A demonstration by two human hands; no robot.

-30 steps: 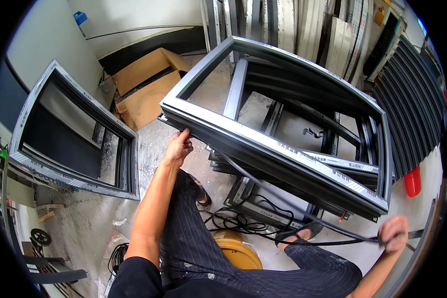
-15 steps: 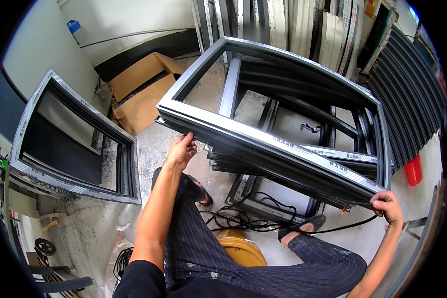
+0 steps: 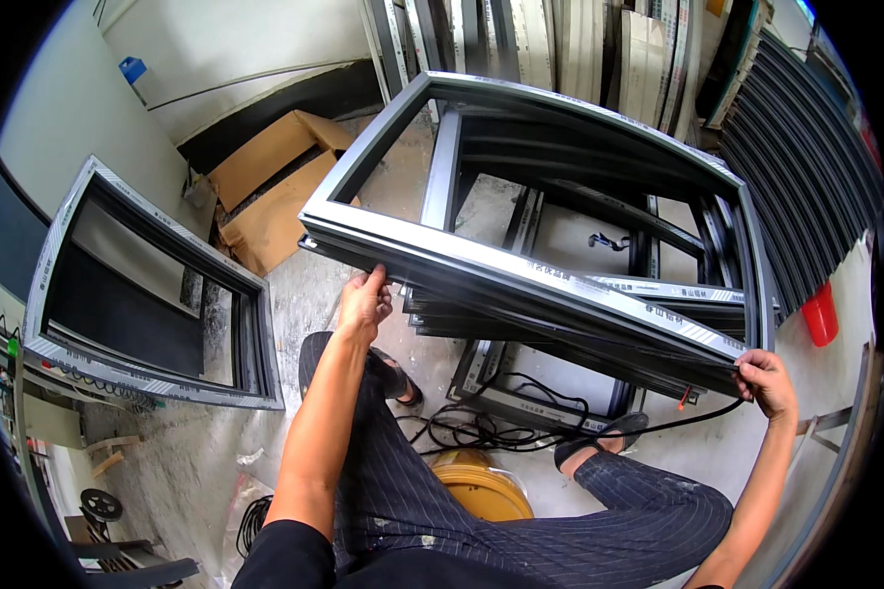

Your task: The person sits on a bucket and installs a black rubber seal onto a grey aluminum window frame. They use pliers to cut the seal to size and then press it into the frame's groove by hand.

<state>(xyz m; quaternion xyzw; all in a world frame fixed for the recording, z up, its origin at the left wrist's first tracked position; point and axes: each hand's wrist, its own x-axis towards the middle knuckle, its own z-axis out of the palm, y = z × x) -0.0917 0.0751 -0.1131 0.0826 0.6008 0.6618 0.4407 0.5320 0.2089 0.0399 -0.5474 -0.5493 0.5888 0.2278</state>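
Observation:
A grey and black window frame with protective film lies on a stack of similar frames in front of me. My left hand pinches the lower edge of its near side, close to the left corner. At the near right corner my right hand is closed on a thin black rubber strip, its fingers against the frame. From there the strip drops and runs left to a loose tangle on the floor. My fingers partly hide whatever lies between them.
Another frame stands at the left, and an opened cardboard box lies behind it. Below me is a yellow bucket between my legs. Long profiles lean at the back; a red bucket sits at the right.
My right hand has risen with the black strip and now sits closer against the frame's near right corner. My left hand keeps its place on the frame's edge. The view has shifted slightly.

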